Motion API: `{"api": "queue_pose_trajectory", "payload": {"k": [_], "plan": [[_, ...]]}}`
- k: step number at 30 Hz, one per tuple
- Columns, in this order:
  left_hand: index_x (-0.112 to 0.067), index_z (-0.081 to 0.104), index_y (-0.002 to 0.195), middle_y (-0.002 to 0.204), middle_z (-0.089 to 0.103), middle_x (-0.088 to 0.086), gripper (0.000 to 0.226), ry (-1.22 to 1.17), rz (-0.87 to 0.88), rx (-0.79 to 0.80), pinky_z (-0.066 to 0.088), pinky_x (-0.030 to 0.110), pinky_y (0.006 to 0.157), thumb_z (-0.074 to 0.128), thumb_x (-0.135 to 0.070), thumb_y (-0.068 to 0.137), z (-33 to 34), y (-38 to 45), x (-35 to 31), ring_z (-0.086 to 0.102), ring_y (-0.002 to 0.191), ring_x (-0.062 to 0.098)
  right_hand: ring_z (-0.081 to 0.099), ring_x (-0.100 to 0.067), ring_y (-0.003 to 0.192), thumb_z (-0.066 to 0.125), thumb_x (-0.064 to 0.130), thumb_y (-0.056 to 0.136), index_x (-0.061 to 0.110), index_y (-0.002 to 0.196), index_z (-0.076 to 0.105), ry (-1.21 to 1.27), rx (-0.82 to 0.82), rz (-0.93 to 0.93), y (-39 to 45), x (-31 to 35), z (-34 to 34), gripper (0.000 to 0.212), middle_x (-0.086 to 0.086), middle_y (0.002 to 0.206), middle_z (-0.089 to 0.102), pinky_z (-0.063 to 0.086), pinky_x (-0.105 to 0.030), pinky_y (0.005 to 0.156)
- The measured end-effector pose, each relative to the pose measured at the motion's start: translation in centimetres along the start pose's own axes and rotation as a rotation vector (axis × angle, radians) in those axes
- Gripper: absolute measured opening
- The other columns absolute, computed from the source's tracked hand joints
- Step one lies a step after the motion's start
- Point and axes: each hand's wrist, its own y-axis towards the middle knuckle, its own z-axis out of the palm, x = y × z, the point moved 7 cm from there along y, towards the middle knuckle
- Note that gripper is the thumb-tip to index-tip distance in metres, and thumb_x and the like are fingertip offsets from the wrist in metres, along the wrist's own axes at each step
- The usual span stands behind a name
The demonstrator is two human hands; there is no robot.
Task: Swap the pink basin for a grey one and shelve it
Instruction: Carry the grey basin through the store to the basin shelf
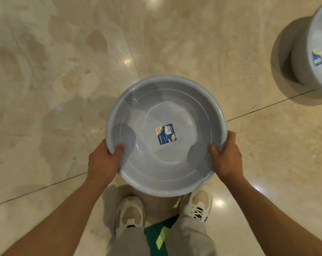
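Note:
A round grey basin (pixel 184 100) with a blue label at its bottom hangs level in front of me, above my feet. My left hand (pixel 103 161) grips its near-left rim, thumb inside the bowl and fingers under the edge. My right hand (pixel 226 156) grips the near-right rim the same way. No pink basin and no shelf are in view.
A stack of grey basins (pixel 311 52) stands on the floor at the far right edge, partly cut off. Polished beige marble floor (pixel 64 71) lies all around. My two white shoes (pixel 199 204) are just below the held basin.

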Motion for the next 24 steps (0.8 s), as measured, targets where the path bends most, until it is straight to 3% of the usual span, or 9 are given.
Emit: {"api": "queue_pose_trajectory", "payload": {"k": [3, 6, 10, 12, 14, 18, 21, 24], "plan": [[-0.023, 0.062, 0.101, 0.080, 0.061, -0.014, 0.018, -0.007, -0.040, 0.018, 0.042, 0.021, 0.058, 0.066, -0.039, 0.094, 0.7, 0.6, 0.3, 0.057, 0.071, 0.003, 0.058, -0.031, 0.086, 0.062, 0.022, 0.093, 0.016, 0.136, 0.034, -0.013, -0.020, -0.002, 0.4, -0.4, 0.4, 0.051, -0.012, 0.111, 0.060, 0.049, -0.039, 0.066], [-0.020, 0.062, 0.100, 0.081, 0.063, -0.009, 0.019, -0.017, -0.051, 0.029, 0.054, 0.034, 0.066, 0.068, -0.037, 0.093, 1.1, 1.1, 0.2, 0.064, 0.075, 0.020, 0.062, -0.031, 0.087, 0.066, 0.026, 0.093, 0.022, 0.135, 0.031, -0.024, -0.034, 0.006, 0.7, -0.5, 0.7, 0.056, -0.008, 0.113, 0.060, 0.057, -0.044, 0.067], [-0.022, 0.059, 0.102, 0.083, 0.062, -0.006, 0.019, 0.019, 0.001, -0.039, 0.046, 0.032, 0.065, 0.068, -0.035, 0.092, 0.1, 1.3, -1.3, 0.059, 0.073, 0.017, 0.061, -0.026, 0.078, 0.072, 0.035, 0.085, 0.022, 0.131, 0.036, -0.020, -0.048, 0.072, 0.7, -1.1, 0.5, 0.060, 0.002, 0.099, 0.057, 0.060, -0.045, 0.065], [-0.021, 0.058, 0.103, 0.084, 0.061, -0.005, 0.019, 0.049, 0.028, -0.061, 0.046, 0.033, 0.066, 0.067, -0.034, 0.092, -0.7, 1.1, -2.6, 0.057, 0.071, 0.017, 0.058, -0.023, 0.073, 0.071, 0.039, 0.083, 0.014, 0.123, 0.048, -0.087, -0.040, 0.093, 0.6, -1.3, 0.0, 0.053, 0.001, 0.091, 0.057, 0.053, -0.038, 0.059], [-0.017, 0.059, 0.100, 0.080, 0.061, -0.007, 0.017, 0.057, 0.060, -0.068, 0.044, 0.028, 0.058, 0.067, -0.031, 0.093, -1.5, 0.6, -4.3, 0.058, 0.067, 0.012, 0.055, -0.022, 0.071, 0.071, 0.039, 0.082, 0.012, 0.117, 0.053, -0.086, -0.029, 0.111, 0.1, -1.3, -0.9, 0.048, 0.002, 0.086, 0.055, 0.045, -0.033, 0.057], [-0.012, 0.063, 0.099, 0.081, 0.065, -0.001, 0.019, 0.068, 0.112, -0.061, 0.045, 0.029, 0.058, 0.067, -0.029, 0.093, -3.5, -0.8, -9.5, 0.060, 0.070, 0.011, 0.051, -0.017, 0.067, 0.072, 0.037, 0.082, 0.014, 0.111, 0.050, -0.006, -0.039, 0.117, -0.5, -0.1, -4.9, 0.043, 0.006, 0.080, 0.051, 0.041, -0.030, 0.053], [-0.014, 0.064, 0.101, 0.086, 0.069, 0.001, 0.020, 0.071, 0.150, -0.038, 0.053, 0.037, 0.068, 0.066, -0.032, 0.093, -4.5, -2.0, -14.7, 0.064, 0.076, 0.018, 0.047, -0.009, 0.062, 0.071, 0.036, 0.084, 0.017, 0.106, 0.046, 0.035, -0.069, 0.098, -0.3, 1.2, -9.7, 0.038, 0.012, 0.075, 0.046, 0.035, -0.026, 0.048], [-0.016, 0.065, 0.096, 0.084, 0.069, 0.001, 0.018, 0.080, 0.214, -0.029, 0.055, 0.037, 0.068, 0.066, -0.033, 0.092, -4.6, -3.2, -21.4, 0.067, 0.078, 0.023, 0.047, -0.005, 0.061, 0.070, 0.035, 0.084, 0.019, 0.101, 0.045, 0.077, -0.133, 0.087, 0.7, 2.0, -15.8, 0.035, 0.013, 0.074, 0.047, 0.033, -0.024, 0.046]]}}
